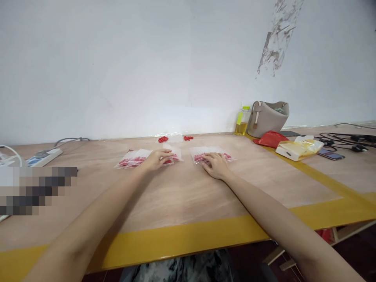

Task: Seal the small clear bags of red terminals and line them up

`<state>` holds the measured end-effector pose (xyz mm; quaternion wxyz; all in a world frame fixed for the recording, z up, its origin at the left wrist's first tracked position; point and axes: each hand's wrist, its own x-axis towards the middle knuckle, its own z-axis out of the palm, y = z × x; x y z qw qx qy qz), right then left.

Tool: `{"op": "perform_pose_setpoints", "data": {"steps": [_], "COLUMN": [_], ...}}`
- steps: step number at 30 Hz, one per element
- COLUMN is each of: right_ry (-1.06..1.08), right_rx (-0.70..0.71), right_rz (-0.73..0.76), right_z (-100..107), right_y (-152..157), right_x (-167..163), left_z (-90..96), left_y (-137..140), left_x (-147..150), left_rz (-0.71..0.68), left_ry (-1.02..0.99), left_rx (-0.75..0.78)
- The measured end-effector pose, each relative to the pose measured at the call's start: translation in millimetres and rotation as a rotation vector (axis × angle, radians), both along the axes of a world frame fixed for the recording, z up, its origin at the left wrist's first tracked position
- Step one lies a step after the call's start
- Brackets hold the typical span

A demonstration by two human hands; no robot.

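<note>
The left hand lies flat and open on a small bag of red bits. The right hand rests open on another clear bag beside it.

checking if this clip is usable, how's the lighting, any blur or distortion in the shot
Head view: soft, even light, only faint shadows under the left hand and right hand; wide-angle bend along the table edge and stretched forearms; bags slightly soft; a pixelated block at left.

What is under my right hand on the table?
The right hand lies flat on a clear bag holding red pieces. The bag's near edge is covered, so how many pieces it holds stays hidden.
</note>
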<state>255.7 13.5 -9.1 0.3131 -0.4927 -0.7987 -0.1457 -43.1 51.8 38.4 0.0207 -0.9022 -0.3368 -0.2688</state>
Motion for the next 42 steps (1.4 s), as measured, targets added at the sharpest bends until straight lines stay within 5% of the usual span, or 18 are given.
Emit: {"op": "perform_pose_setpoints", "data": {"steps": [3,7,15,22,28,42], "right_ry": [-0.022,-0.025,-0.027,0.006,0.084,-0.081], "right_rx": [-0.021,-0.073,-0.016,0.013,-0.053,0.141], "right_rz": [-0.024,-0.050,0.142,0.331,0.379,0.222], "right_z": [-2,-2,-5,-3,-2,4], "right_y": [6,15,13,-6,-13,-21], "right_x": [-3,-5,-4,-8,-4,-5], "left_z": [0.0,-1.9,-23.7,-35.5,-41.6,-38.9], "left_y": [-8,-29,-39,-35,-31,-32], "left_x": [-1,16,67,83,72,65], "left_rz": [0.082,0.185,0.045,-0.101,-0.090,-0.057], "left_ry": [0.241,0.335,0.179,0.273,0.306,0.263], "left_rx": [-0.006,0.179,0.374,0.570,0.629,0.560]}}
